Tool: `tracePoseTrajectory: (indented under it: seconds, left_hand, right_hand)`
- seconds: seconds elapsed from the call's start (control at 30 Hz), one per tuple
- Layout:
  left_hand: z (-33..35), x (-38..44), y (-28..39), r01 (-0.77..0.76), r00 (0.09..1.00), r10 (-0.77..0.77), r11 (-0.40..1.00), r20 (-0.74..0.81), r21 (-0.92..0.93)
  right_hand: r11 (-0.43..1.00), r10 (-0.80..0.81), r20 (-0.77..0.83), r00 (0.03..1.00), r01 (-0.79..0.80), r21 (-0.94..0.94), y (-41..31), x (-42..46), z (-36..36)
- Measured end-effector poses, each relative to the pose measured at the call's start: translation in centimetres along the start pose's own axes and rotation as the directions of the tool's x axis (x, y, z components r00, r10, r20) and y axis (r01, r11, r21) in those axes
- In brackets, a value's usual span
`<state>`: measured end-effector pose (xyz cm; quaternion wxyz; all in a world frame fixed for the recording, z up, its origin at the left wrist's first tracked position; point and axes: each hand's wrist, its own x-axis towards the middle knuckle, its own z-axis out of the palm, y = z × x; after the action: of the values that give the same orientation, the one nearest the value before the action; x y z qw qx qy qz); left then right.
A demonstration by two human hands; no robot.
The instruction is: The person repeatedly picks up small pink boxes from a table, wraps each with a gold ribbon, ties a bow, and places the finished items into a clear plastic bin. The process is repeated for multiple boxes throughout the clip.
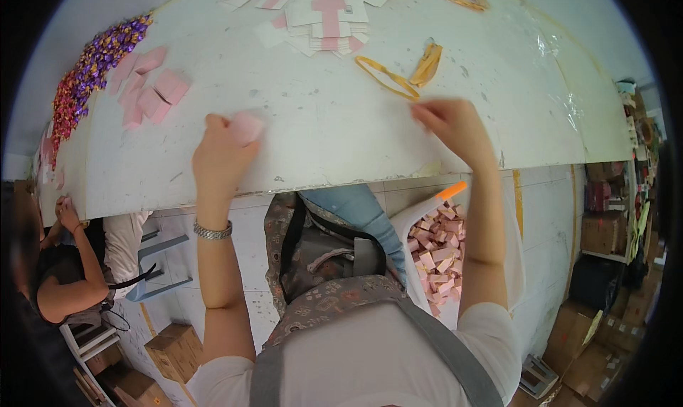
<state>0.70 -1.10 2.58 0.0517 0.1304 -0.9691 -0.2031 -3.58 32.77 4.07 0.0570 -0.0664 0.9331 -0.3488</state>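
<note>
My left hand (225,145) grips a small pink paper box (247,128) above the white table, near its front edge; the box is blurred. My right hand (448,124) is also blurred, its fingers curled beside the lower end of a yellow ribbon loop (384,76); whether it pinches the ribbon cannot be told. A folded bundle of yellow ribbon (427,65) lies just beyond it. Several pink boxes (155,97) are grouped on the table to the left of my left hand. At the far middle are stacked flat white-and-pink cards (328,17).
Wrapped purple and red sweets (101,60) are heaped at the left. Below the table's front edge (320,185), a white sack (401,236) holds many pink boxes, an orange strip at its rim. A co-worker (74,279) sits at far left. Cardboard boxes (603,236) and shelves stand right.
</note>
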Motion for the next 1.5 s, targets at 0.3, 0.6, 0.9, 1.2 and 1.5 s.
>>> tracePoseTrajectory:
  seconds: [0.3,0.6,0.9,1.2,1.5]
  left_hand:
    - [4.1,0.2,3.9,0.148,0.958,0.146,0.487,0.247,-0.861]
    - [6.1,-2.3,7.0,0.225,0.959,0.116,0.245,0.259,-0.943]
    - [5.9,-2.4,6.7,0.190,0.965,0.136,0.222,0.224,-0.956]
    - [5.4,-3.1,6.9,0.097,0.969,0.212,0.150,0.128,-0.984]
    - [2.9,-2.9,6.4,0.172,0.963,0.209,0.014,0.171,-0.985]
  right_hand:
    - [0.931,-0.123,-0.456,0.882,-0.056,-0.360,-0.3,7.2,5.7]
    - [0.796,-0.604,-0.432,0.670,0.481,-0.368,-4.0,4.3,7.1]
    - [0.663,-0.690,-0.593,0.415,0.690,-0.289,-5.0,0.8,10.0]
    - [0.674,-0.657,-0.457,0.600,0.739,0.001,-5.5,-1.3,9.7]
    - [0.427,-0.352,-0.255,0.901,0.396,0.813,-5.9,-3.6,10.8]
